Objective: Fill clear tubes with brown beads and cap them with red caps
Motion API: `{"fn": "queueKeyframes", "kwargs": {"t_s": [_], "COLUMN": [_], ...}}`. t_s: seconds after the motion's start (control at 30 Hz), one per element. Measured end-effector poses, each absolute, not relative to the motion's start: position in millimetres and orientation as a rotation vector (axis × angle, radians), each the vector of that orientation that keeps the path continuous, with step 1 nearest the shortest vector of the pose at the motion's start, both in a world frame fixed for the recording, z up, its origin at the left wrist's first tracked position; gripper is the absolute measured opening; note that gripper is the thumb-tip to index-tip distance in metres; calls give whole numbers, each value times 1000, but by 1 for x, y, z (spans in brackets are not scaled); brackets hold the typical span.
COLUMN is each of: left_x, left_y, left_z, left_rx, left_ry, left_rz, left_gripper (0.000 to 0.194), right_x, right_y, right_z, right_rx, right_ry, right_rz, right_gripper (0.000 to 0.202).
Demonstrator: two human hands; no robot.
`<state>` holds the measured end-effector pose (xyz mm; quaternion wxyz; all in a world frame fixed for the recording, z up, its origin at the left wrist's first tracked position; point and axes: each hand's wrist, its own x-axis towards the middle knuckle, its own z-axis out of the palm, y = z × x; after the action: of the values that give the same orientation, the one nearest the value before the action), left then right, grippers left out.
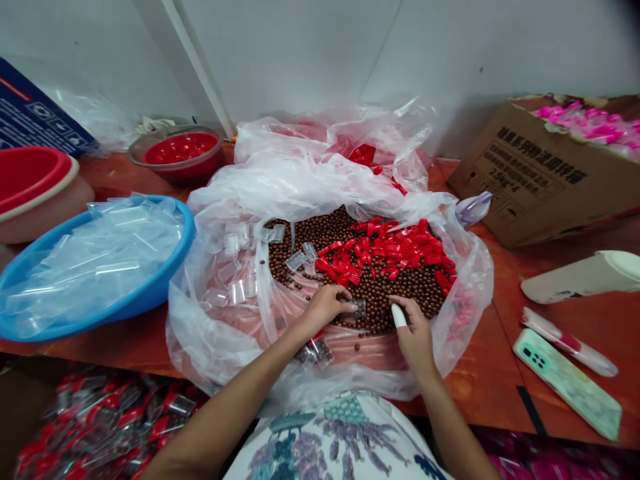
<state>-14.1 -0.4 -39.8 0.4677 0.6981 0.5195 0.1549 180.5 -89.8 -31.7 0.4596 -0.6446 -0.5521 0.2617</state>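
Observation:
My left hand (330, 305) pinches a small clear plastic container (357, 308) low over the near edge of a heap of brown beads (320, 230). Just right of it, my right hand (411, 323), with a white cover on one finger, touches the beads; its fingers are bent, and whether they hold any is too small to tell. Red plastic caps (390, 247) lie on top of the beads. Loose clear containers (237, 290) rest on the plastic sheet (200, 347) at the left. Filled containers with red caps (317, 350) lie below my left wrist.
At left are a blue basin (187, 247) of clear sleeves and a red basin (33, 175). A bowl (215, 157) of red parts stands behind. Right: a carton (535, 173), white bottle (580, 279), tube (570, 343) and phone (570, 383).

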Motion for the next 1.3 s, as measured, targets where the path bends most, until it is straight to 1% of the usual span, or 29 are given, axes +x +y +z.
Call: {"fn": "queueKeyframes", "kwargs": {"t_s": [0.23, 0.37, 0.6, 0.73, 0.9, 1.1, 1.3], "left_x": [-4, 2, -2, -11, -19, -26, -35], "left_y": [-14, -17, -20, -28, -39, -45, -39], "left_z": [-46, -47, -30, -15, 4, 11, 4], "left_rx": [1575, 1245, 749, 587, 555, 634, 658], "left_ry": [1282, 1196, 943, 838, 797, 805, 898], "left_rz": [502, 556, 682, 736, 785, 848, 934], "left_gripper": [32, 34, 37, 34, 42, 47, 43], "right_x": [186, 189, 201, 200, 187, 168, 163], "right_y": [-85, -79, -57, -37, -8, 14, 1], "right_z": [-31, -34, -32, -23, -20, -30, -27], "right_rx": [-1586, -1593, -1605, -1642, -1692, -1727, -1716], "right_ry": [-1379, -1411, -1522, -1736, -2026, -2093, -2089], "right_rz": [635, 657, 583, 432, 230, 219, 241], "right_gripper": [31, 33, 36, 35, 37, 38, 46]}}
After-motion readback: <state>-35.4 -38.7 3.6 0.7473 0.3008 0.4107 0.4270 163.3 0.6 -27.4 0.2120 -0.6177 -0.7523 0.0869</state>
